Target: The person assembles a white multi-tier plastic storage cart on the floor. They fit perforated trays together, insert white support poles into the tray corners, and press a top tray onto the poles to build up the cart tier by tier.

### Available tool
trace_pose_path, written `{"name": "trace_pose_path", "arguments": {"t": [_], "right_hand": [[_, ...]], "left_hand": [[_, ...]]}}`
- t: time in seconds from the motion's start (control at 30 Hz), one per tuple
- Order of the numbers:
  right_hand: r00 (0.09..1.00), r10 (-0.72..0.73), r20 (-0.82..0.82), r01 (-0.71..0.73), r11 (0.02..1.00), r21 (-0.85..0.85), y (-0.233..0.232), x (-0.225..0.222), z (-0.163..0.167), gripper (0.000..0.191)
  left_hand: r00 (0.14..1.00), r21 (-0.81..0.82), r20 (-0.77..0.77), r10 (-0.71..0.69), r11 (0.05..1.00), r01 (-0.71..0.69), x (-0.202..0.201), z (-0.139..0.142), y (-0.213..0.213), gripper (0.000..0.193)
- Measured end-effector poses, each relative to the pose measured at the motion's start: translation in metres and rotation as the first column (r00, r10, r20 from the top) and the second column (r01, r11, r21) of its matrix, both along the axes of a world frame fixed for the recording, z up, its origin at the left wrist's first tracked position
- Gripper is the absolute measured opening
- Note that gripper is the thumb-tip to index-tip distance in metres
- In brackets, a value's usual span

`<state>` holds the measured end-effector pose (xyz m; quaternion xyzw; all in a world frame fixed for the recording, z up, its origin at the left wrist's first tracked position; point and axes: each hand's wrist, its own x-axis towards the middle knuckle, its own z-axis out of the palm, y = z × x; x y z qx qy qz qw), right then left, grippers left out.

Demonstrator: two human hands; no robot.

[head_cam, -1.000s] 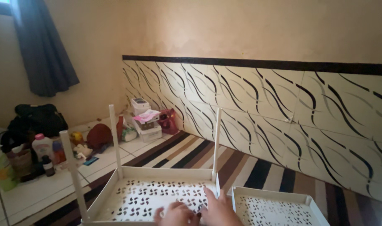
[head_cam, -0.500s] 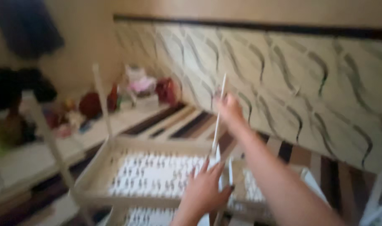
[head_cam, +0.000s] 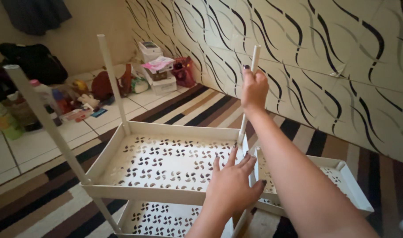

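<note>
A cream plastic shelf rack stands on the rug, its upper perforated tray [head_cam: 135, 132] set on thin upright poles. My right hand [head_cam: 253, 86] is closed around the far right pole [head_cam: 254, 55] near its top. My left hand [head_cam: 233, 184] lies flat with fingers spread on the tray's right edge, near the base of that pole. A lower tray [head_cam: 153, 219] of the same rack shows underneath. A loose matching tray [head_cam: 347, 176] lies on the rug to the right, partly behind my right forearm.
Two more poles [head_cam: 111, 75] rise at the rack's left side. A striped rug [head_cam: 197, 105] covers the floor by a wave-patterned wall [head_cam: 333, 53]. Bottles, boxes, bags and a dark bundle [head_cam: 33, 61] clutter the tiled floor at the far left.
The view has dropped toward the rack. My right hand rose from the tray and gripped the far right pole; my left hand spread flat on the tray's edge.
</note>
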<state>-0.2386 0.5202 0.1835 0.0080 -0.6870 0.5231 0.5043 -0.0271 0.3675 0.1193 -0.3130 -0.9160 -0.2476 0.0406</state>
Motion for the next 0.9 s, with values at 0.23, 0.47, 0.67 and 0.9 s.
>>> {"name": "trace_pose_path", "arguments": {"t": [0.23,0.47,0.67,0.9], "right_hand": [[0.875,0.48,0.07,-0.444,0.85,-0.284,-0.002,0.015,0.016,0.04],[0.592,0.805,0.043,-0.744,0.566,-0.354,0.027,0.03,0.02,0.042],[0.683,0.73,0.042,-0.676,0.653,-0.341,0.024,0.014,0.009,0.038],[0.896,0.384,0.225,-0.381,0.923,-0.057,0.019,0.011,-0.03,0.031]], "left_hand": [[0.998,0.002,0.065,0.012,1.0,-0.012,-0.005,0.0,0.001,0.069],[0.997,0.018,0.078,-0.007,1.0,0.005,-0.006,-0.004,0.001,0.07],[0.996,0.029,0.085,0.001,1.0,-0.004,-0.005,-0.002,0.001,0.068],[0.998,0.109,0.064,-0.029,0.994,0.021,-0.006,-0.008,-0.003,0.067]]}}
